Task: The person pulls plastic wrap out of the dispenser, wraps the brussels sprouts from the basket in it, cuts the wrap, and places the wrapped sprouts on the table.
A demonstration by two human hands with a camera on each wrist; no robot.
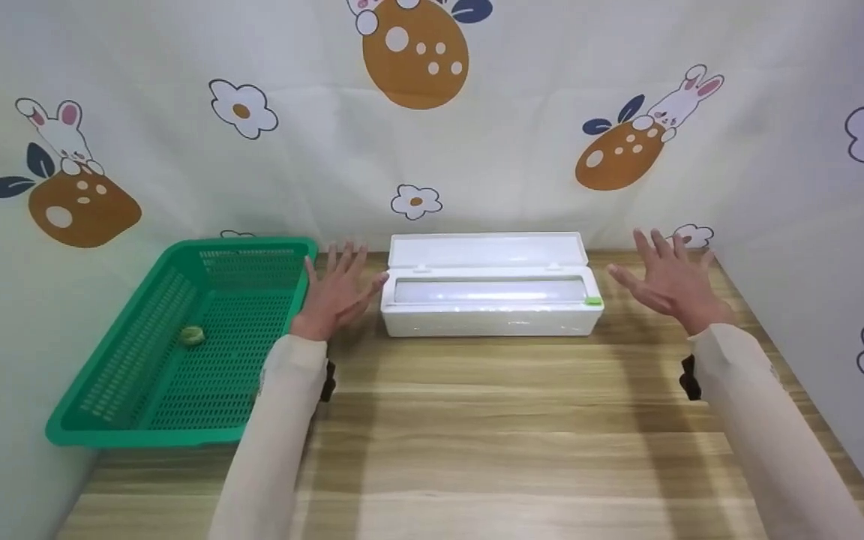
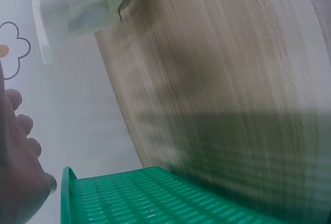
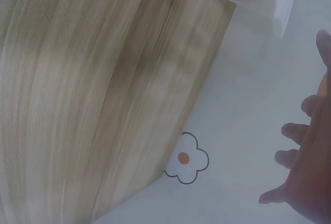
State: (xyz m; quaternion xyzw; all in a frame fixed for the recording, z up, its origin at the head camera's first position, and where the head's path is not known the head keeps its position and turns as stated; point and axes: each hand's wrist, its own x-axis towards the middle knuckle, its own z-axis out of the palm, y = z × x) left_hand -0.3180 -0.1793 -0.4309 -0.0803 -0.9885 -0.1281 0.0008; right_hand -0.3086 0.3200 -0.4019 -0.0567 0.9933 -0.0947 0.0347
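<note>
A long white cling film dispenser box [image 1: 488,322] stands at the back of the table with its lid [image 1: 488,250] raised. Inside lies a shiny roll [image 1: 489,291], and a small green slider [image 1: 593,301] sits at the right end of its front edge. My left hand [image 1: 334,296] hovers with fingers spread between the box and a green basket [image 1: 117,330], holding nothing. On the other side of the box, my right hand [image 1: 672,285] is likewise spread and empty. The wrist views show each hand's fingers at the picture edge, apart from the box.
In the green basket lies a small pale green roundish item [image 1: 192,335]; my left forearm covers part of the basket's right side. The wooden table [image 1: 507,435] meets patterned cloth walls [image 1: 507,150] at the back and both sides.
</note>
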